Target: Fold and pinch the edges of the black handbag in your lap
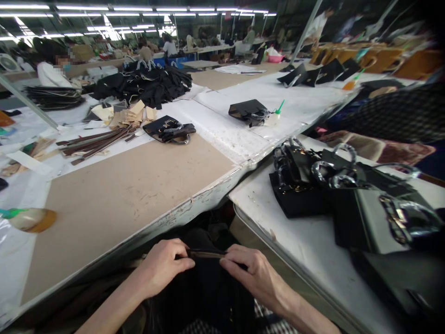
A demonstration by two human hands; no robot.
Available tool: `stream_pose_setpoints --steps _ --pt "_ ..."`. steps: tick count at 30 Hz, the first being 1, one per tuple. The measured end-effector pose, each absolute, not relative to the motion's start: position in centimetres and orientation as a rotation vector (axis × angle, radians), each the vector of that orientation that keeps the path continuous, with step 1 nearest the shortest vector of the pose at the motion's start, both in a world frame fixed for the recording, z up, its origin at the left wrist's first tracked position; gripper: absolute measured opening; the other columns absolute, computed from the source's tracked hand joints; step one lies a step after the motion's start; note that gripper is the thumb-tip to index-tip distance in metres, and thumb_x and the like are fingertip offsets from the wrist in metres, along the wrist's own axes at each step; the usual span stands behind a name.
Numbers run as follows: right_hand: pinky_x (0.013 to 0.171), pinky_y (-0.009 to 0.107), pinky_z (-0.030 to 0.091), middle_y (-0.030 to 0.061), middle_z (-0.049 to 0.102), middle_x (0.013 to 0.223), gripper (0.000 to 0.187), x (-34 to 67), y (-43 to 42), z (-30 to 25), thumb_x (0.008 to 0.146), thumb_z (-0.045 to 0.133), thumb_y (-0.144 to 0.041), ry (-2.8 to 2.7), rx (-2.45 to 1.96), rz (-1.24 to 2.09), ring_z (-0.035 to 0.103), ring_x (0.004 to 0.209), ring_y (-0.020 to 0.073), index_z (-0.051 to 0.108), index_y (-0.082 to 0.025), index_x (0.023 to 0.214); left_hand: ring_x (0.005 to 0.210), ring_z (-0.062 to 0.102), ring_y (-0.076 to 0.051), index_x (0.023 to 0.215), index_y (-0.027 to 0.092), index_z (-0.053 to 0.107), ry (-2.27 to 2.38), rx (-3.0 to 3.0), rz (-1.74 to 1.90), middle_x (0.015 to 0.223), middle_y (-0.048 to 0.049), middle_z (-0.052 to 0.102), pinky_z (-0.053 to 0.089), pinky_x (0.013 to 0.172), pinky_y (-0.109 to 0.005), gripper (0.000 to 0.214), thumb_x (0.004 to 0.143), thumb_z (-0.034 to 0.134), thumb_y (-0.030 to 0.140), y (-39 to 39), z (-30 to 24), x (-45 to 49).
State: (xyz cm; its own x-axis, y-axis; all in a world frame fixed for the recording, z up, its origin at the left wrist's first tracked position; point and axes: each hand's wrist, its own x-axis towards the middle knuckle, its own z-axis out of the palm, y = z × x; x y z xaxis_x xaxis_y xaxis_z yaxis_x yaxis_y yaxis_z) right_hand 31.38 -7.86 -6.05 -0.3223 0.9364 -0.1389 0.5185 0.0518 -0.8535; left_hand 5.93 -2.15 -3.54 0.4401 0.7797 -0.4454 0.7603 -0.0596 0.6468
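My left hand [163, 266] and my right hand [252, 273] are low in front of me, below the table edge, over my lap. Both pinch the ends of a thin dark brown strap [206, 254] stretched level between them. Under the strap lies black material [208, 292], whose shape I cannot make out. The fingers of both hands are curled closed on the strap.
A brown board [118, 195] covers the worktable ahead. A small black bag [169, 130] and brown strips [93, 141] lie beyond it. Several black bags with wrapped handles [333, 185] crowd the right table. A glue bottle [29, 219] lies at left. Other people work at the back.
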Motion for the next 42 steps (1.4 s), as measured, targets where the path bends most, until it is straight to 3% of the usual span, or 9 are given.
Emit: stream_pose_setpoints --steps 5,12,15,18,20,24,37,42 --pt "0.073 0.027 0.046 0.0019 0.068 0.091 0.031 30.7 -8.1 -7.3 0.098 0.058 -0.036 -1.786 -1.542 1.111 0.065 0.079 0.0155 0.071 -0.021 0.075 0.077 0.061 -0.015 0.078 0.024 0.073 1.289 1.8 0.113 0.082 0.0051 0.069 0.038 0.069 -0.025 0.016 0.087 0.068 0.036 -2.0 -3.4 5.9" --pt "0.091 0.029 0.051 0.004 0.072 0.116 0.026 30.7 -8.9 -8.4 0.099 0.057 -0.039 -1.736 -1.513 1.114 0.068 0.106 0.0221 0.079 -0.027 0.091 0.068 0.058 -0.015 0.067 0.02 0.06 1.428 1.782 0.088 0.073 0.0042 0.067 0.034 0.063 -0.026 0.024 0.085 0.065 0.036 -2.3 -3.9 6.6" --pt "0.099 0.033 0.05 0.0023 0.074 0.118 0.025 30.7 -8.9 -8.5 0.097 0.061 -0.04 -1.662 -1.479 1.181 0.067 0.113 0.024 0.076 -0.031 0.115 0.068 0.059 -0.016 0.065 0.02 0.055 1.461 1.772 0.088 0.075 0.0031 0.07 0.034 0.063 -0.027 0.025 0.084 0.063 0.034 -2.3 -4.1 6.6" --pt "0.092 0.036 0.055 0.0004 0.078 0.104 0.054 30.9 -8.6 -8.5 0.092 0.066 -0.042 -1.549 -1.574 1.284 0.072 0.096 0.0244 0.056 -0.033 0.144 0.068 0.059 -0.016 0.065 0.021 0.054 1.481 1.753 0.094 0.076 0.0027 0.07 0.034 0.063 -0.027 0.024 0.084 0.063 0.033 -2.3 -4.2 6.6" --pt "0.086 0.035 0.056 0.0001 0.079 0.098 0.051 31.0 -8.3 -8.3 0.089 0.069 -0.045 -1.491 -1.644 1.341 0.073 0.09 0.0248 0.063 -0.031 0.138 0.07 0.06 -0.017 0.065 0.021 0.054 1.477 1.746 0.112 0.077 0.0025 0.071 0.035 0.064 -0.027 0.024 0.084 0.063 0.033 -2.4 -4.2 6.6" --pt "0.085 0.032 0.053 0.0011 0.079 0.1 0.027 31.1 -8.1 -8.0 0.087 0.07 -0.045 -1.363 -1.621 1.473 0.072 0.094 0.0255 0.08 -0.027 0.103 0.074 0.062 -0.017 0.064 0.02 0.054 1.441 1.735 0.168 0.082 0.0026 0.072 0.037 0.067 -0.027 0.025 0.085 0.063 0.031 -2.8 -4.0 6.6" --pt "0.08 0.027 0.051 -0.0001 0.079 0.09 0.021 30.2 -8.9 -8.0 0.086 0.071 -0.044 -1.348 -1.607 1.333 0.071 0.089 0.0224 0.08 -0.026 0.089 0.068 0.058 -0.016 0.062 0.021 0.053 1.449 1.764 0.228 0.07 0.0026 0.066 0.036 0.064 -0.027 0.025 0.084 0.061 0.03 -3.2 -4.0 6.6" --pt "0.065 0.024 0.046 -0.0001 0.074 0.076 0.021 31.3 -7.9 -7.1 0.087 0.067 -0.039 -1.516 -1.582 1.36 0.065 0.072 0.017 0.077 -0.02 0.084 0.062 0.054 -0.014 0.058 0.022 0.036 1.491 1.663 0.299 0.062 0.0047 0.06 0.035 0.059 -0.026 0.035 0.077 0.066 0.025 -3.8 -3.8 7.2"
